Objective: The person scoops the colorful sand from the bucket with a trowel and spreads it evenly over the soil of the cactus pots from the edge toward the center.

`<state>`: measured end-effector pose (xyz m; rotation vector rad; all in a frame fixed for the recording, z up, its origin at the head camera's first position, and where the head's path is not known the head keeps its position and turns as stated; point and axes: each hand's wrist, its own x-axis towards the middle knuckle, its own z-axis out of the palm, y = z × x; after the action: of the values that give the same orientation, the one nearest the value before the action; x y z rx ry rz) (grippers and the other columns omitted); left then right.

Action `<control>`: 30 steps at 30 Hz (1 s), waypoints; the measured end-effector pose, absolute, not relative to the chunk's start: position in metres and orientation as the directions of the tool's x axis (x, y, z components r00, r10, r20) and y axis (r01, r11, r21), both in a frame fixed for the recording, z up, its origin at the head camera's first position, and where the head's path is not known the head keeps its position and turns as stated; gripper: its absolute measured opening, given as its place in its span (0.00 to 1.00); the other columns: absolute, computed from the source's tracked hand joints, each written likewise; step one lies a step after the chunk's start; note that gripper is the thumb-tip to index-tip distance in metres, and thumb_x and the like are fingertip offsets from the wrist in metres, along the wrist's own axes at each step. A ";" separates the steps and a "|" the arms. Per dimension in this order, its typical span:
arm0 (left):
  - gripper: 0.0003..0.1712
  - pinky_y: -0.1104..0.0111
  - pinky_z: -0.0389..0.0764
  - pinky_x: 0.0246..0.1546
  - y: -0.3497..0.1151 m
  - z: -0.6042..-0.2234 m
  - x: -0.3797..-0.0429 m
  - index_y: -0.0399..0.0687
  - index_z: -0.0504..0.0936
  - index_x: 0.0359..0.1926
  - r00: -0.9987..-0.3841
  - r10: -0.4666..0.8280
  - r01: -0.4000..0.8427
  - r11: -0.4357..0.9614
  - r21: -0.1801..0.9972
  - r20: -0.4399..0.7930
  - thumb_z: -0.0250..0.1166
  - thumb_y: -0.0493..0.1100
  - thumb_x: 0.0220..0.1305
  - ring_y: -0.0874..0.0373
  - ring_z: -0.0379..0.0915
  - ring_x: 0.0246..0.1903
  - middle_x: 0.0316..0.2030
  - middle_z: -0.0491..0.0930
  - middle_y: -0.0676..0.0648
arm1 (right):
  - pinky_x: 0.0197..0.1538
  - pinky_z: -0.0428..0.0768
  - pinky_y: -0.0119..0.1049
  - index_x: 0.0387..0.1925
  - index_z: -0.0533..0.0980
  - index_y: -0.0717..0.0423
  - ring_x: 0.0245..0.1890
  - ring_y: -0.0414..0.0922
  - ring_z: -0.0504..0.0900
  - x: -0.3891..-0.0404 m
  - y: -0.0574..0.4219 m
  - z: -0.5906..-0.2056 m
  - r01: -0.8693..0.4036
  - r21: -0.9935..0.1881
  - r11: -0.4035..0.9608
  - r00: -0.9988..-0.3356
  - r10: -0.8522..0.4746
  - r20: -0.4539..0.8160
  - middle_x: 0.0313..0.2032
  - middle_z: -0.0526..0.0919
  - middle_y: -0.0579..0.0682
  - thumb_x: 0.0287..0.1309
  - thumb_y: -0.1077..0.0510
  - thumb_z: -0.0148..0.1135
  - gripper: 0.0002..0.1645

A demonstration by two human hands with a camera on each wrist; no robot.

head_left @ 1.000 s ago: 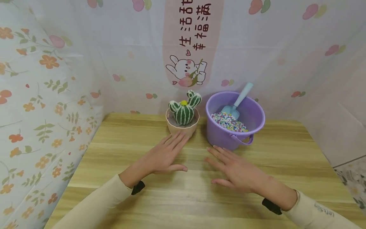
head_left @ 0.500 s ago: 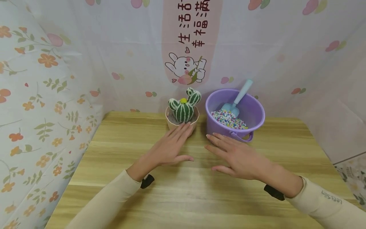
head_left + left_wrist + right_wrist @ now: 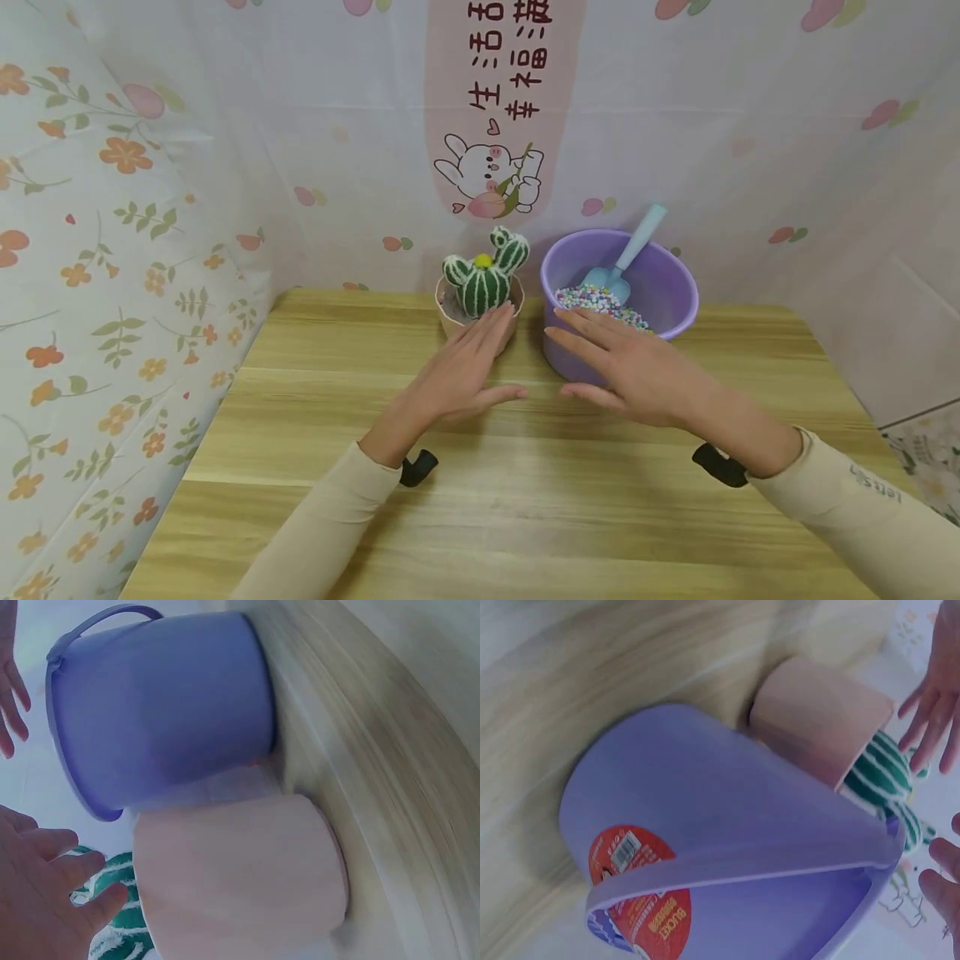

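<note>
A purple bucket (image 3: 573, 354) stands at the back of the table, holding small multicoloured beads (image 3: 581, 297) and a light blue shovel (image 3: 637, 242). To its left is a pale pink pot (image 3: 453, 321) with a green knitted cactus (image 3: 482, 292). My left hand (image 3: 457, 379), fingers straight, is in front of the pot and overlaps its front in the head view. In the left wrist view it is beside the rim, apart from the pot. My right hand (image 3: 645, 367) hovers before the bucket, fingers extended and empty, covering part of its front and rim.
The wooden table (image 3: 360, 417) spreads toward me. Behind it hangs a white printed cloth (image 3: 337, 125) with a rabbit picture, and a floral cloth (image 3: 127, 292) borders the left. The bucket's handle (image 3: 750, 874) hangs along its side, near a red label (image 3: 660, 915).
Both hands have moved forward and appear higher, over the fronts of the pot and bucket. The left hand also shifted right. Pot, bucket and shovel stay in place.
</note>
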<state>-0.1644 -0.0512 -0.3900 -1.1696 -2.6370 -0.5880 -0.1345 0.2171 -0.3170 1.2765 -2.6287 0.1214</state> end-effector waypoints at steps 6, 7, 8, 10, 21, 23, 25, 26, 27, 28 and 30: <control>0.60 0.54 0.53 0.72 -0.039 -0.388 -0.170 0.40 0.37 0.77 -0.701 0.621 0.710 0.570 0.413 0.349 0.60 0.67 0.62 0.47 0.42 0.75 0.76 0.42 0.42 | 0.66 0.64 0.58 0.75 0.56 0.47 0.70 0.58 0.61 -0.147 0.223 -0.312 -0.720 -0.057 0.692 -0.687 -0.699 0.199 0.72 0.61 0.57 0.65 0.38 0.56 0.43; 0.60 0.55 0.52 0.72 -0.037 -0.389 -0.170 0.41 0.36 0.77 -0.706 0.617 0.704 0.562 0.434 0.346 0.60 0.66 0.62 0.48 0.42 0.75 0.76 0.42 0.42 | 0.66 0.64 0.58 0.75 0.55 0.46 0.70 0.58 0.61 -0.149 0.225 -0.312 -0.710 -0.063 0.702 -0.698 -0.689 0.195 0.72 0.60 0.57 0.65 0.38 0.56 0.43; 0.60 0.55 0.53 0.72 -0.035 -0.389 -0.171 0.41 0.36 0.77 -0.708 0.615 0.701 0.554 0.449 0.346 0.61 0.66 0.62 0.48 0.42 0.75 0.76 0.42 0.41 | 0.66 0.63 0.58 0.75 0.55 0.46 0.70 0.58 0.60 -0.151 0.226 -0.312 -0.702 -0.068 0.709 -0.706 -0.681 0.191 0.72 0.59 0.57 0.65 0.38 0.56 0.43; 0.60 0.54 0.53 0.72 -0.032 -0.390 -0.171 0.40 0.35 0.77 -0.713 0.615 0.693 0.547 0.470 0.338 0.59 0.67 0.62 0.47 0.42 0.75 0.76 0.42 0.41 | 0.66 0.63 0.58 0.75 0.55 0.45 0.70 0.58 0.60 -0.154 0.228 -0.312 -0.686 -0.085 0.723 -0.723 -0.664 0.194 0.73 0.58 0.57 0.65 0.38 0.56 0.42; 0.61 0.59 0.51 0.72 -0.019 -0.387 -0.171 0.49 0.33 0.77 -0.779 0.571 0.592 0.532 0.606 0.259 0.59 0.70 0.61 0.57 0.39 0.75 0.77 0.38 0.48 | 0.62 0.65 0.63 0.76 0.50 0.39 0.70 0.61 0.60 -0.174 0.236 -0.310 -0.504 -0.289 0.814 -0.864 -0.471 0.178 0.76 0.49 0.51 0.67 0.37 0.52 0.42; 0.61 0.57 0.52 0.72 -0.016 -0.387 -0.171 0.51 0.32 0.77 -0.790 0.561 0.568 0.518 0.639 0.248 0.58 0.71 0.60 0.56 0.40 0.74 0.77 0.39 0.47 | 0.63 0.63 0.65 0.77 0.49 0.41 0.70 0.63 0.59 -0.179 0.237 -0.308 -0.479 -0.319 0.818 -0.878 -0.446 0.175 0.76 0.49 0.52 0.68 0.37 0.52 0.43; 0.61 0.56 0.53 0.71 -0.014 -0.388 -0.172 0.51 0.32 0.77 -0.803 0.547 0.541 0.505 0.672 0.236 0.57 0.72 0.60 0.55 0.41 0.74 0.77 0.40 0.47 | 0.64 0.60 0.66 0.77 0.50 0.44 0.70 0.64 0.57 -0.185 0.238 -0.306 -0.462 -0.351 0.814 -0.887 -0.427 0.177 0.76 0.49 0.54 0.68 0.38 0.51 0.42; 0.61 0.55 0.53 0.71 -0.014 -0.388 -0.172 0.52 0.32 0.77 -0.811 0.538 0.527 0.500 0.687 0.231 0.57 0.72 0.60 0.55 0.42 0.74 0.77 0.41 0.47 | 0.65 0.59 0.66 0.76 0.51 0.46 0.70 0.65 0.57 -0.189 0.239 -0.305 -0.460 -0.371 0.807 -0.888 -0.422 0.185 0.76 0.49 0.55 0.68 0.39 0.52 0.42; 0.61 0.54 0.53 0.71 -0.013 -0.389 -0.172 0.52 0.32 0.77 -0.818 0.529 0.513 0.490 0.705 0.227 0.57 0.72 0.60 0.54 0.42 0.74 0.77 0.41 0.47 | 0.65 0.58 0.66 0.76 0.52 0.48 0.70 0.65 0.56 -0.192 0.239 -0.304 -0.458 -0.390 0.799 -0.889 -0.415 0.193 0.75 0.50 0.56 0.68 0.39 0.52 0.42; 0.61 0.54 0.53 0.71 -0.012 -0.390 -0.172 0.53 0.32 0.77 -0.822 0.524 0.499 0.478 0.723 0.221 0.57 0.72 0.60 0.54 0.42 0.74 0.77 0.40 0.47 | 0.66 0.57 0.65 0.76 0.52 0.49 0.71 0.65 0.55 -0.195 0.241 -0.304 -0.451 -0.413 0.791 -0.892 -0.405 0.200 0.75 0.50 0.57 0.68 0.40 0.52 0.42; 0.61 0.53 0.53 0.71 -0.009 -0.392 -0.172 0.54 0.32 0.77 -0.830 0.516 0.473 0.453 0.756 0.210 0.57 0.73 0.60 0.54 0.42 0.74 0.77 0.40 0.48 | 0.67 0.57 0.64 0.75 0.54 0.52 0.71 0.65 0.56 -0.200 0.243 -0.304 -0.436 -0.453 0.778 -0.900 -0.380 0.214 0.74 0.53 0.58 0.69 0.41 0.52 0.41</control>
<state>-0.1718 -0.0089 -0.3917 -0.9262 -2.7204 -1.3885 -0.2000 0.2434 -0.3042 0.6582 -2.8566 0.7687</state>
